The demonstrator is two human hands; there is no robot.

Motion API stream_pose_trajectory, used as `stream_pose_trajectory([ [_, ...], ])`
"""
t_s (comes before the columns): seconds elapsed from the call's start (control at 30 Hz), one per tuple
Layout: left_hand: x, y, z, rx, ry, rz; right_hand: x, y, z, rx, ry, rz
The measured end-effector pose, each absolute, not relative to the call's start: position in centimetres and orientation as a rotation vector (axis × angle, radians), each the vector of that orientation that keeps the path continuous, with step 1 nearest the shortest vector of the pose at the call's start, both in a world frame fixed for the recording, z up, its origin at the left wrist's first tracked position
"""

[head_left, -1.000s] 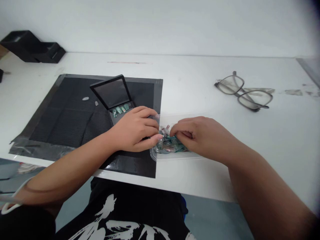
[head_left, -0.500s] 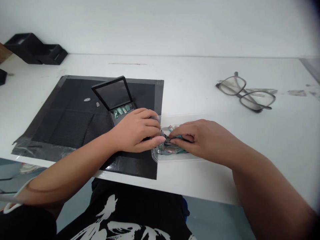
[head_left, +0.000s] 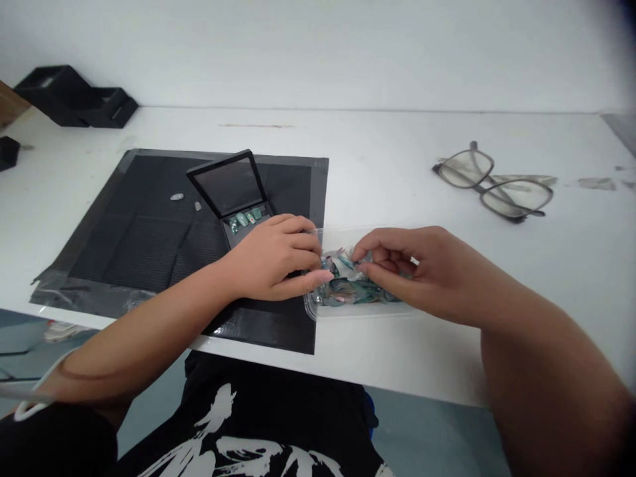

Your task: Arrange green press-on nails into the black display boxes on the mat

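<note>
A clear plastic bag full of small green and pink nail tips lies on the white table. My left hand rests curled on the bag's left edge and holds it down. My right hand sits over the bag with thumb and forefinger pinched on a pale nail tip. Just behind my left hand stands a small black case with its lid raised and several green nail tips set in a row inside.
The case sits on a black mat taped to the table, with two loose nail tips on it. Grey glasses lie at the right. Black trays stand at the far left corner. The table's front edge is close to me.
My right hand has drawn back to the right and lifted slightly, pinching a pale nail tip out of the pile. My left hand has stayed on the bag.
</note>
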State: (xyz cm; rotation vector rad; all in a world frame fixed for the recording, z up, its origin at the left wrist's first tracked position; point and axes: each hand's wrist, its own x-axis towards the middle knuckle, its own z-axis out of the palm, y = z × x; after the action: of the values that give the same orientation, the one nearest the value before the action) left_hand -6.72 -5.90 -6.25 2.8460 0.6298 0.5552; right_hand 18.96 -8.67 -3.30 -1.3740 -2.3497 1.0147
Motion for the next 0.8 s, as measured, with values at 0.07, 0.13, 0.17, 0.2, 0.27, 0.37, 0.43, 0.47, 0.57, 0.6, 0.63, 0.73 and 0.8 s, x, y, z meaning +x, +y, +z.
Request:
stream_pose_trajectory([
  [0.07, -6.72, -5.87, -6.22, 2.846, 0.627, 0.542, 19.25, -8.72, -3.27, -1.355, -2.325, 0.977],
  [0.13, -6.71, -5.84, -6.20, 2.843, 0.614, 0.531, 19.47, -8.76, -3.26, -1.335, -2.297, 0.960],
  [0.17, -6.70, -5.83, -6.19, 2.839, 0.608, 0.527, 19.54, -8.77, -3.26, -1.320, -2.284, 0.959],
  [0.2, -6.70, -5.84, -6.19, 2.835, 0.604, 0.525, 19.58, -8.78, -3.26, -1.307, -2.275, 0.963],
  [0.27, -6.71, -5.87, -6.20, 2.827, 0.608, 0.531, 19.59, -8.77, -3.26, -1.255, -2.257, 0.967],
  [0.37, -6.74, -5.99, -6.18, 2.811, 0.639, 0.549, 19.45, -8.77, -3.22, -1.176, -2.205, 0.966],
  [0.43, -6.77, -6.06, -6.16, 2.796, 0.654, 0.552, 19.32, -8.78, -3.14, -1.190, -2.172, 0.967],
  [0.47, -6.79, -6.08, -6.15, 2.789, 0.657, 0.552, 19.28, -8.79, -3.09, -1.215, -2.164, 0.964],
  [0.57, -6.83, -6.09, -6.16, 2.788, 0.646, 0.578, 19.27, -8.72, -2.97, -1.305, -2.182, 0.899],
  [0.6, -6.83, -6.08, -6.16, 2.795, 0.635, 0.592, 19.31, -8.67, -2.96, -1.338, -2.206, 0.846],
  [0.63, -6.82, -6.07, -6.17, 2.806, 0.623, 0.607, 19.35, -8.62, -2.96, -1.370, -2.240, 0.781],
  [0.73, -6.71, -6.10, -6.13, 2.856, 0.636, 0.693, 19.43, -8.57, -2.90, -1.434, -2.341, 0.555],
  [0.8, -6.62, -6.13, -6.09, 2.872, 0.691, 0.817, 19.42, -8.70, -2.77, -1.447, -2.366, 0.424],
])
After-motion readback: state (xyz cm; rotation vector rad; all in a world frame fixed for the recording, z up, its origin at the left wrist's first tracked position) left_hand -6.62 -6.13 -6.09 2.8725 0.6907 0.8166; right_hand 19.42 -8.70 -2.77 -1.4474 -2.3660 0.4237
